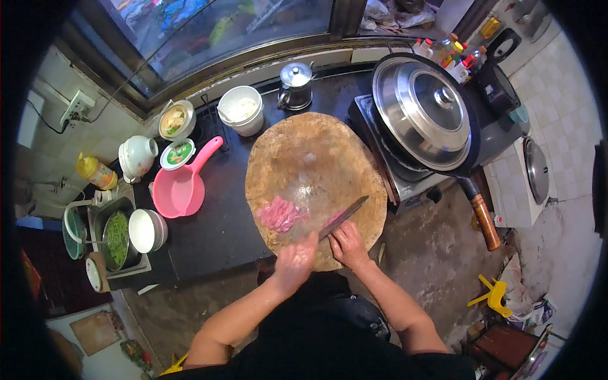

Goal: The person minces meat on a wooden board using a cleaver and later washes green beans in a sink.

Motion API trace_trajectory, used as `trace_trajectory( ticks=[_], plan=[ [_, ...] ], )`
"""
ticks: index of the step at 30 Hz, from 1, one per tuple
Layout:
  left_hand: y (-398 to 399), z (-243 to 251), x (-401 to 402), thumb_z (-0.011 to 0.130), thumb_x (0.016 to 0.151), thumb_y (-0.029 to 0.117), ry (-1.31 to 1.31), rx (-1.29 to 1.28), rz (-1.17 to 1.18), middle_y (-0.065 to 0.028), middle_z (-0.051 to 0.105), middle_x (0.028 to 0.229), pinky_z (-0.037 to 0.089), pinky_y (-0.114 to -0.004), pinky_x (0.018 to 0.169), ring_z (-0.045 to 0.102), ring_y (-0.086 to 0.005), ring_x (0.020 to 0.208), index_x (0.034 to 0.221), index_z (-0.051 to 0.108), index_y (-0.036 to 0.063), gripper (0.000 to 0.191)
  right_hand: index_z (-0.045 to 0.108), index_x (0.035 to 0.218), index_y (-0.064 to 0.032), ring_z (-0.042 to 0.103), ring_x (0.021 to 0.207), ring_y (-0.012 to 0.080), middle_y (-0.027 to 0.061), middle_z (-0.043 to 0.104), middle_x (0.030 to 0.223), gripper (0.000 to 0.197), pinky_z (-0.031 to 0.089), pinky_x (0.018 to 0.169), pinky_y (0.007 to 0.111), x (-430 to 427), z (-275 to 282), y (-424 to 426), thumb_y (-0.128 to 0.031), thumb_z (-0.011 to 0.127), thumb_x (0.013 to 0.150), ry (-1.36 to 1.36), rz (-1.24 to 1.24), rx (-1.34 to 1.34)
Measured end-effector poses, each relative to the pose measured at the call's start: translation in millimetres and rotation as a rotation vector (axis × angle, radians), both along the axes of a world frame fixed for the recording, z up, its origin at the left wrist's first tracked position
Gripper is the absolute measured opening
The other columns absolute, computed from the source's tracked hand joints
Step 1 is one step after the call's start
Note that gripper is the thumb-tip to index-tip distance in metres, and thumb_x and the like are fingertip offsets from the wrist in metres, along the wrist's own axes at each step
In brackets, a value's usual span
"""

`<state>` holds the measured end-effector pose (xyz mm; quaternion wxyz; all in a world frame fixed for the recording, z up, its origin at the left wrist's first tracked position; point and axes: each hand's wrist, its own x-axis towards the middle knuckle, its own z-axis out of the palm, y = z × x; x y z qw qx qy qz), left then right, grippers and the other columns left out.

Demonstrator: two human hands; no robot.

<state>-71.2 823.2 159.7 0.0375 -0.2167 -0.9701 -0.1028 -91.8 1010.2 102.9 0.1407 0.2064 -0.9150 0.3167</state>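
Note:
A round wooden chopping block point(308, 152) stands in front of me. My left hand point(297, 259) grips the handle end of a kitchen knife point(349, 211), whose dark blade slants up to the right across the block. My right hand point(349, 244) rests at the blade's near side, fingers curled down by its edge; what lies under them is hidden. A thin strip of pink raw meat point(334, 217) shows along the blade's far side. To the left, a pile of sliced raw meat point(279, 214) lies on the block.
On the right, a lidded wok point(422, 114) sits over a stove point(413, 190), its wooden handle point(484, 223) jutting towards me. Leftward are a pink ladle point(178, 194), white bowls point(142, 231) and a sink point(128, 202) holding a pot of greens point(117, 240). Behind stand a white tub point(242, 114) and a metal pot point(295, 88).

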Motion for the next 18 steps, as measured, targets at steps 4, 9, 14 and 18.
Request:
trace_trajectory(
  ticks=[4, 9, 14, 18],
  plan=[
    [-3.7, 1.4, -10.1, 0.050, 0.088, 0.017, -0.049, 0.027, 0.011, -0.0136, 0.060, 0.073, 0.048, -0.046, 0.056, 0.062, -0.0324, 0.065, 0.095, 0.051, 0.0082, 0.011, 0.061, 0.092, -0.0031, 0.055, 0.092, 0.0316, 0.0126, 0.057, 0.095, 0.021, 0.047, 0.079, 0.039, -2.2, 1.9, 2.3, -0.002, 0.066, 0.071, -0.012, -0.008, 0.010],
    [-60.4, 27.3, -0.6, 0.050, 0.092, 0.021, -0.401, 0.085, 0.184, -0.0185, 0.061, 0.073, 0.049, -0.048, 0.053, 0.061, -0.0394, 0.062, 0.090, 0.046, 0.0053, 0.016, 0.060, 0.094, -0.0032, 0.055, 0.091, 0.0311, 0.0116, 0.056, 0.096, 0.019, 0.047, 0.078, 0.039, -3.8, 9.0, -0.9, -0.001, 0.066, 0.075, 0.033, 0.032, -0.039],
    [-46.3, 44.2, 7.2, 0.052, 0.087, 0.012, -0.399, 0.177, 0.097, -0.0188, 0.060, 0.073, 0.048, -0.049, 0.053, 0.060, -0.0405, 0.063, 0.089, 0.046, 0.0058, 0.009, 0.062, 0.098, -0.0066, 0.054, 0.099, 0.0315, 0.0121, 0.057, 0.100, 0.032, 0.047, 0.085, 0.039, 1.5, 8.0, -1.4, 0.001, 0.062, 0.067, -0.044, -0.023, -0.074],
    [-27.5, 47.7, 6.6, 0.050, 0.082, 0.008, -0.593, 0.046, 0.111, -0.0196, 0.061, 0.076, 0.048, -0.049, 0.055, 0.062, -0.0387, 0.066, 0.089, 0.047, 0.0063, 0.008, 0.061, 0.097, -0.0048, 0.054, 0.098, 0.0324, 0.0135, 0.057, 0.100, 0.030, 0.047, 0.084, 0.039, 3.8, -6.8, 7.7, -0.001, 0.063, 0.067, -0.047, -0.008, 0.004]
  ],
)
